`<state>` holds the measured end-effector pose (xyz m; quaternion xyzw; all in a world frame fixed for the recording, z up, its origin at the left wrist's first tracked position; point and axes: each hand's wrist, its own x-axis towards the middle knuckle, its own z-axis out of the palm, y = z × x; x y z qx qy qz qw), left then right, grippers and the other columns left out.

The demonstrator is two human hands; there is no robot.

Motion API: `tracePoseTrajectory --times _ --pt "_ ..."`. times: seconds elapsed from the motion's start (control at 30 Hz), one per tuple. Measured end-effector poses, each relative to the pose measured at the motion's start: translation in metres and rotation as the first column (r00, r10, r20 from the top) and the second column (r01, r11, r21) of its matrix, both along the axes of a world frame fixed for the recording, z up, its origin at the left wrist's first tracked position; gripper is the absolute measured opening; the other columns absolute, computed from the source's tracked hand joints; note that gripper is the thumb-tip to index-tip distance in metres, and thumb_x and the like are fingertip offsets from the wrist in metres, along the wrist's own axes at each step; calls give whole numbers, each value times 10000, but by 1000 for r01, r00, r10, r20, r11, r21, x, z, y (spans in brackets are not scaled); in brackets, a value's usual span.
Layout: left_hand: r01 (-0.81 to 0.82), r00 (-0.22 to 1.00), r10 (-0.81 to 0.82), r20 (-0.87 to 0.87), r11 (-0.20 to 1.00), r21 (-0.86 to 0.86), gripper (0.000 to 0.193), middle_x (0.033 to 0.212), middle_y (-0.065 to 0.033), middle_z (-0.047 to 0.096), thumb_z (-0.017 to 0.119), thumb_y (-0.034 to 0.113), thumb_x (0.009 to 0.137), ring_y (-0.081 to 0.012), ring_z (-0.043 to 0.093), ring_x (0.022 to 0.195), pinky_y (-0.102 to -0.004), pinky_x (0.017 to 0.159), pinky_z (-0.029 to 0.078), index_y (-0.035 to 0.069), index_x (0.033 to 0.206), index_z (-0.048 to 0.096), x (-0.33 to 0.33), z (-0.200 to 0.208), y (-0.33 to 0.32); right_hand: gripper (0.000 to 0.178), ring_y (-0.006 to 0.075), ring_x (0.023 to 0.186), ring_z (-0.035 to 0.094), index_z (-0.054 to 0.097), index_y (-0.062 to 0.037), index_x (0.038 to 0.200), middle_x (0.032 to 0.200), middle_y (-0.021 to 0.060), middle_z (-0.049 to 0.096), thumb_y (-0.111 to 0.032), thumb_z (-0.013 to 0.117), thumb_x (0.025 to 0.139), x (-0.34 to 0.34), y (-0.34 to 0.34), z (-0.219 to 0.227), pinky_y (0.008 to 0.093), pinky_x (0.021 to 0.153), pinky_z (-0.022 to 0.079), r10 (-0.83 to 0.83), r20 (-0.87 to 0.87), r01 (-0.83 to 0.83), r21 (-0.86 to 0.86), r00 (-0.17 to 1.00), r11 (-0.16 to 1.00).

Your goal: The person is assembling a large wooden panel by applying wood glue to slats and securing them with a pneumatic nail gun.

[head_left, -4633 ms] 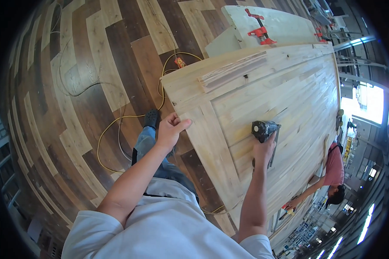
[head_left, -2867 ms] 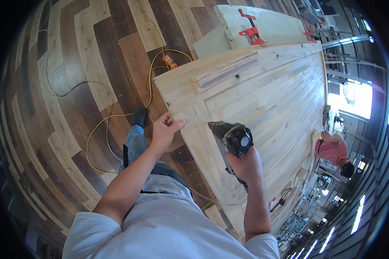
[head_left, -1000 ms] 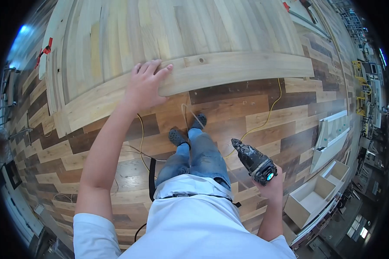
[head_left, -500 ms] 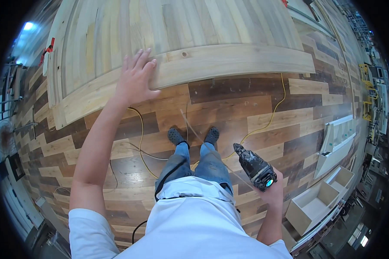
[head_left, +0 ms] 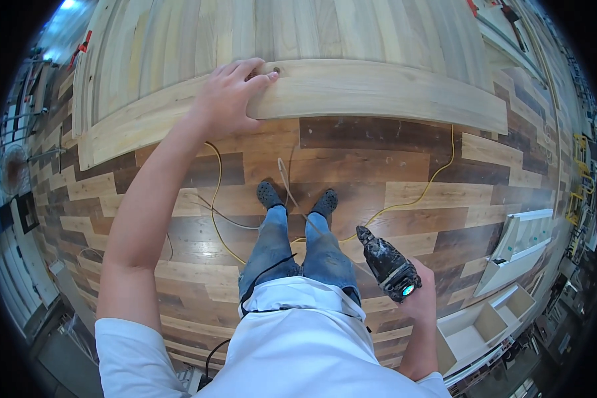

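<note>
A large pale wooden panel made of many narrow strips lies ahead of me. A wider board runs along its near edge. My left hand rests on this board beside a knot, fingers over the top and thumb apart at the near edge. At my right side, my right hand is closed round a dark, paint-worn power drill. Its nose points forward and left, away from the panel, and a green light glows at its rear. The drill's grip is mostly hidden.
A yellow cord and a pale hose trail across the patterned plank floor around my feet. To the right stand white box-like cabinet parts and a white panel piece. A red clamp sits at the panel's far left.
My left hand has slid right along the board toward the knot, its fingers drawing closer together. The view has shifted slightly. The drill stays in my right hand in much the same place.
</note>
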<state>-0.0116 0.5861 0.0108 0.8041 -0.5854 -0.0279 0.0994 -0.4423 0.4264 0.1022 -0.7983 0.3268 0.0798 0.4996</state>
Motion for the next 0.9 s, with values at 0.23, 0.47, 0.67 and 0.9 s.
tracePoseTrajectory --times 0.23,0.47,0.67,0.9 --pt "9 1000 -9 20 999 -38 831 1341 -129 470 825 233 509 -320 494 1186 -439 973 429 182 1285 530 -3 -3 1 438 307 869 670 648 12 1006 944 155 684 -23 746 581 13 -17 1 330 792 509 54 4 -55 47 999 997" --pt "13 999 -11 36 998 -62 766 1312 -123 484 833 283 563 -305 483 1194 -431 982 415 174 1264 544 -2 -6 1 445 304 856 670 644 20 1011 933 156 681 -18 742 579 19 -13 -4 326 786 507 78 19 -79 70 997 994" --pt "-3 1000 4 11 998 -70 832 1367 -136 457 823 219 522 -337 476 1212 -452 1015 406 177 1299 527 -4 -9 2 445 296 845 668 642 17 1014 932 151 679 -8 747 582 17 -9 -4 322 774 508 68 20 -69 102 998 992" --pt "25 998 -22 57 998 -53 823 1396 -144 442 826 286 569 -343 441 1261 -462 1055 373 162 1317 507 -8 -5 2 437 288 847 670 647 12 1019 937 142 680 -14 757 597 13 -4 -2 321 769 509 82 34 -84 78 996 993"
